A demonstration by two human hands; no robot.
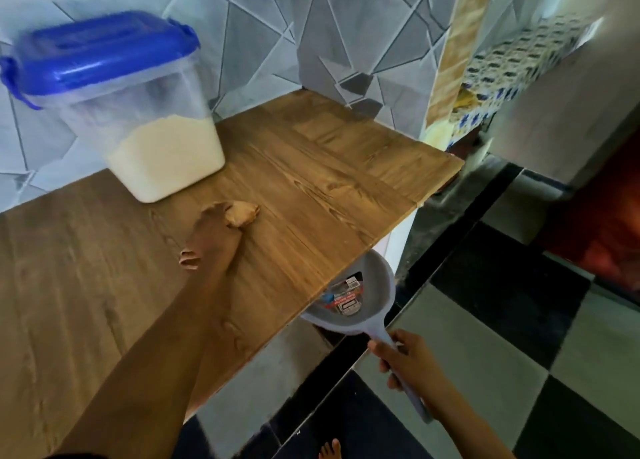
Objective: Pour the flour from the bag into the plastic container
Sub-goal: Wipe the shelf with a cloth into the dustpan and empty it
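While the plastic container (138,112) stands at the back left of the wooden table (329,167) with its blue lid (100,53) on, both hands work near the table's edge.

Flour (166,157) fills the container's lower part. The left hand (221,226) lies on the tabletop, fingers curled over something pale brown that I cannot identify. The right hand (405,358) is wrapped around the handle of a grey dustpan (360,295), held just under the table's edge above the chequered floor (502,337).

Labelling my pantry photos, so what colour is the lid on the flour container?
Blue. The lid sits closed on the clear plastic container, shown best in the head view.
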